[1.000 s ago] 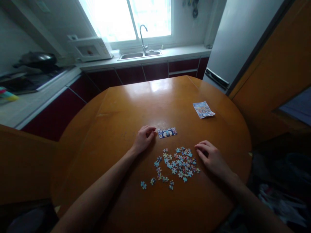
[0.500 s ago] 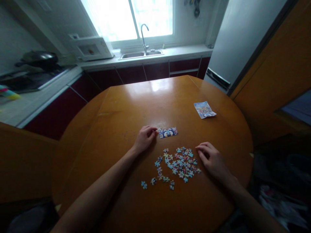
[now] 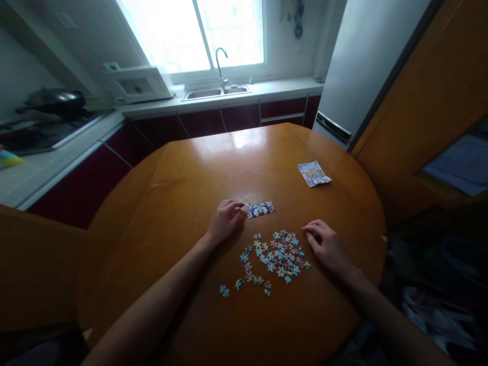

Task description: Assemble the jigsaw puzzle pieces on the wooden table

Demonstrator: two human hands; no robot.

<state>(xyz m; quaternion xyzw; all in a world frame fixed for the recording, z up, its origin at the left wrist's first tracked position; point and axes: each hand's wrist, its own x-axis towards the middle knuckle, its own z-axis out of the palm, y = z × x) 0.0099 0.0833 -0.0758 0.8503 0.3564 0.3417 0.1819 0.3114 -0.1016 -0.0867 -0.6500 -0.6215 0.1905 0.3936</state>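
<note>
A joined strip of jigsaw puzzle (image 3: 261, 209), dark blue and white with a cartoon face, lies on the wooden table (image 3: 183, 173). At its left end my left hand (image 3: 225, 219) rests with bent fingers, the fingertips closed against the strip's edge. Nearer to me is a loose heap of small jigsaw pieces (image 3: 284, 256), mostly light blue and multicoloured, with several pieces strung out to its left. Just right of the heap, my right hand (image 3: 326, 246) rests on the table, fingers loosely curled, with a gap at the thumb and nothing visible in it.
A creased printed sheet (image 3: 314, 174) lies at the table's right rear. Beyond the table are a counter with a sink (image 3: 217, 93), a white microwave (image 3: 139, 85) and a wok on the stove (image 3: 57, 100). A fridge (image 3: 346, 66) stands at the right.
The whole view has shifted slightly, so the table and hands appear a little further left. Both hands stay at nearly the same spots by the strip and the heap.
</note>
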